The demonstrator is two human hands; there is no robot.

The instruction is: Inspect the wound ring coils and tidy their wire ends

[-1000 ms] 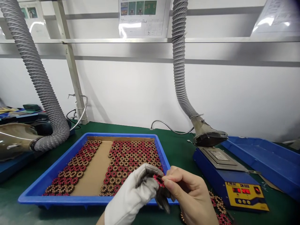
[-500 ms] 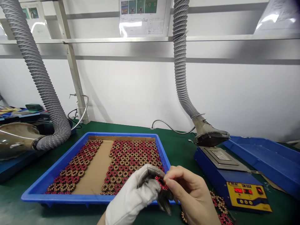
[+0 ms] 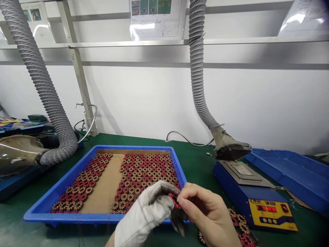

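My left hand (image 3: 147, 212), in a white glove with dark, soiled fingertips, is closed around a small red-wound ring coil (image 3: 174, 199). Only part of that coil shows between the fingers. My right hand (image 3: 209, 214), bare, pinches at the coil's right side with thumb and forefinger; what lies between those fingertips is hidden. Both hands meet over the near right corner of a blue tray (image 3: 97, 217). Rows of red and copper-coloured ring coils (image 3: 146, 171) lie in it on cardboard. More loose coils (image 3: 243, 224) sit on the table, partly behind my right hand.
At the right stands a blue heating unit (image 3: 231, 192) with a metal top plate and a yellow panel with red digits. A fume hose (image 3: 197, 68) ends in a hood above it. Another blue tray (image 3: 290, 171) lies behind. A second hose (image 3: 43, 85) hangs at the left.
Both hands stay together at the coil, with only a slight shift to the left. The right fingertips have moved a little over the coil, so less of it shows.
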